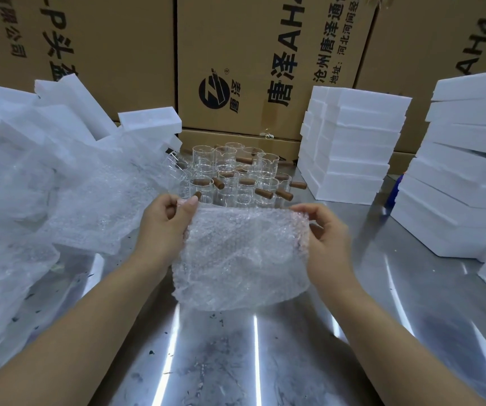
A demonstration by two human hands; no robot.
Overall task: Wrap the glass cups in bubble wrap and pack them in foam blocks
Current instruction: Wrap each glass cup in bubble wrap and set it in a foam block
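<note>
Fingers [187, 205] pinch bubble wrap [241, 259] (both top corners).

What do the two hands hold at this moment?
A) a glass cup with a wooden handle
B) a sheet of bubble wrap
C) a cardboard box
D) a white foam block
B: the left hand and the right hand each pinch an upper corner of the bubble wrap sheet, while the glass cups stand behind it.
</note>
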